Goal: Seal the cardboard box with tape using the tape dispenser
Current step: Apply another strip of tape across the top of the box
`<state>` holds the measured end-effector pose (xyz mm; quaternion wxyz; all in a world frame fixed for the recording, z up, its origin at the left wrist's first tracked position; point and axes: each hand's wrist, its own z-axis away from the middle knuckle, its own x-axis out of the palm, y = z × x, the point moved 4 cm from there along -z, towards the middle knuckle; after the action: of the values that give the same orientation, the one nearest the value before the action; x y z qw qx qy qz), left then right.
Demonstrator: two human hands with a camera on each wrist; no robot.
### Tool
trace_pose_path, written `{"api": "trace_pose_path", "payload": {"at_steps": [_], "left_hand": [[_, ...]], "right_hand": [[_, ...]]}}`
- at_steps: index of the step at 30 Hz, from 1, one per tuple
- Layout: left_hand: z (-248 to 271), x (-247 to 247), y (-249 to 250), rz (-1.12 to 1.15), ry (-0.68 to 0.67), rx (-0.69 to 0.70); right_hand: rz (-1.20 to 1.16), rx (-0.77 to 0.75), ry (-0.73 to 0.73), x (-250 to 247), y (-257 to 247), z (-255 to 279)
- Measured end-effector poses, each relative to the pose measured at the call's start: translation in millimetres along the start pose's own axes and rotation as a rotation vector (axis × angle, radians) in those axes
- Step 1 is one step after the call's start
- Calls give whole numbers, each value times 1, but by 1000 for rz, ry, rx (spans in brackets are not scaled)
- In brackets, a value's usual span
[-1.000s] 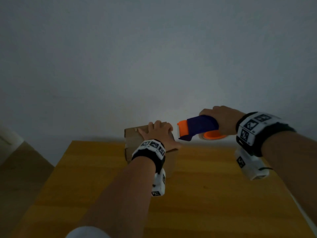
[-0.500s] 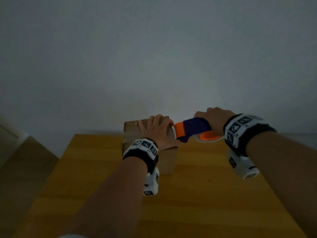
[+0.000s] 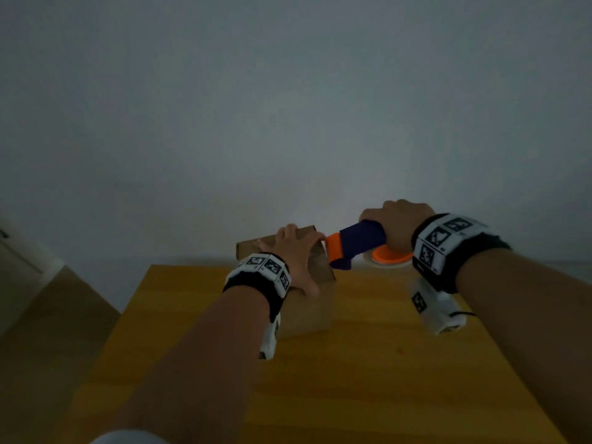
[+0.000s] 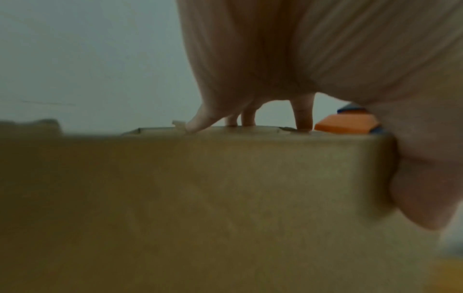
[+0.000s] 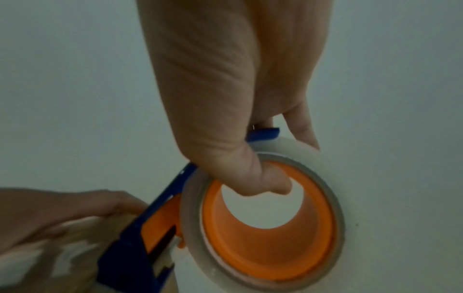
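A small brown cardboard box (image 3: 307, 315) stands at the far side of the wooden table (image 3: 352, 379). My left hand (image 3: 296, 254) lies on its top with spread fingers (image 4: 303, 111) pressing the flaps and the thumb against its right side. My right hand (image 3: 397, 224) grips the blue and orange tape dispenser (image 3: 355, 241), thumb hooked into the orange core of the clear tape roll (image 5: 265, 224). The dispenser's orange nose (image 4: 345, 123) sits at the box's (image 4: 225, 188) top right edge, beside my left fingers.
A pale wall (image 3: 288, 107) rises right behind the table's far edge. The scene is dim. Bare wood lies in front of the box and to its right. Floor shows at the left (image 3: 48, 331).
My right hand has brought the dispenser leftward and down, from apart from the box to its top right edge. My left hand has stayed on the box top.
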<state>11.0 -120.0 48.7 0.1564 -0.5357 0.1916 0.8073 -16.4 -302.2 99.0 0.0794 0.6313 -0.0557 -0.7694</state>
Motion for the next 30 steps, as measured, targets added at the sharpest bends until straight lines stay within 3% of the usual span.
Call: {"api": "trace_pose_path", "payload": {"at_steps": [4, 7, 10, 13, 18, 23, 30], "left_hand": [[6, -15, -17, 165, 82, 29], [12, -20, -27, 388, 137, 68], [14, -2, -38, 421, 112, 73], [15, 22, -61, 345, 50, 34], [32, 41, -85, 353, -188, -58], [26, 53, -93, 629, 10, -91], [10, 68, -67, 786, 34, 4]], "right_hand": [[-21, -9, 39, -39, -6, 4], [11, -26, -21, -67, -13, 7], [52, -80, -55, -76, -37, 7], [66, -101, -28, -64, -70, 0], [206, -189, -98, -32, -121, -17], [198, -217, -59, -16, -123, -16], [89, -225, -186, 2, -105, -22]]}}
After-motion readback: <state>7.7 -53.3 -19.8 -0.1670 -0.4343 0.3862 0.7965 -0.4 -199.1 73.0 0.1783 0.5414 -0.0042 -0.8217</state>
